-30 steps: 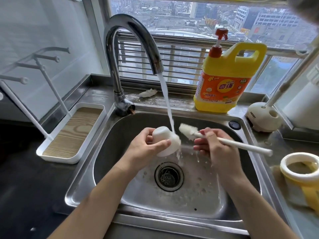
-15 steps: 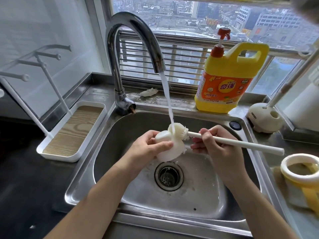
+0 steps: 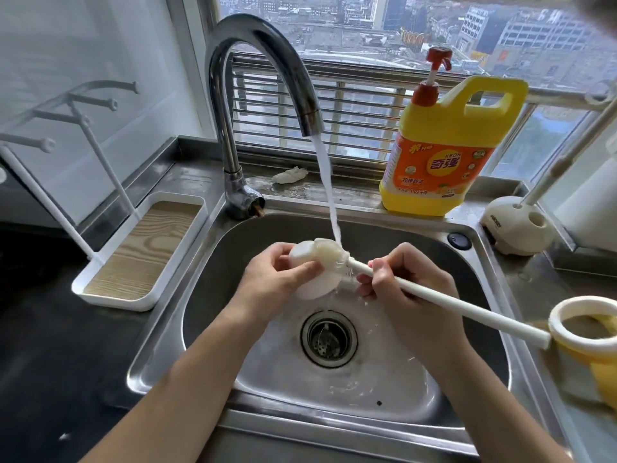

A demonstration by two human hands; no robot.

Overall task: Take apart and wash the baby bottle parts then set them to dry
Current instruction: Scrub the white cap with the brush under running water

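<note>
Left hand (image 3: 277, 285) is curled round a small white cap (image 3: 312, 289), thumb across the front and fingers behind, holding it over the middle of the sink above the drain (image 3: 329, 339). Right hand (image 3: 407, 295) is pinched on the brush (image 3: 467, 310) near its head end, fingers closed on the shaft.

Key relation: the bristle head (image 3: 330, 257) sits against the cap's upper right side, directly under the water stream (image 3: 325, 182). I cannot tell if the bristles are inside the opening or only on the rim. The cap lies left of the right hand's grip and the two hands are near each other. The brush's long axis runs from the cap down and right across the basin, and its tail end passes the sink's right rim just beside a white ring (image 3: 584, 329) on the right counter.

Judgement: scrubbing step, with drying not yet begun. A push or twist along the shaft works the cap, but a wide swing of the tail risks knocking the ring.

Room: there is open basin below and in front of the hands. The faucet (image 3: 267, 45) arches over the back rim of the sink (image 3: 160, 329). A detergent jug (image 3: 444, 155) stands at the back right and a brush holder (image 3: 514, 225) at the back right corner. The drying rack tray (image 3: 110, 300) is off the left rim, well apart, on the left hand's side.
</note>
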